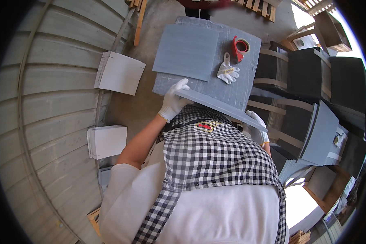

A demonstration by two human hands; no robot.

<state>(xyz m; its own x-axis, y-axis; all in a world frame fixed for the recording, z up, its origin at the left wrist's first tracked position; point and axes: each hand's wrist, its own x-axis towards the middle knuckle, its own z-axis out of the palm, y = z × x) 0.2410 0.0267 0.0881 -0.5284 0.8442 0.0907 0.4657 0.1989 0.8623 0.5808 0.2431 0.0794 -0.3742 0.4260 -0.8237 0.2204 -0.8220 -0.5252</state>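
Left grip [174, 101]: holds left end of grey panel [217, 107]
Right grip [258, 119]: holds panel's right end
Panel: between both grips

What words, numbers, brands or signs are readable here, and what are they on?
None can be read clearly enough to quote.
Checked apron: a red-and-yellow emblem, with no words I can make out.
Red tape dispenser: any markings are too small to read.
Held grey panel: no lettering shows.

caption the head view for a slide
Left hand and right hand, both gloved, hold a grey board at a table bearing a red tape dispenser.
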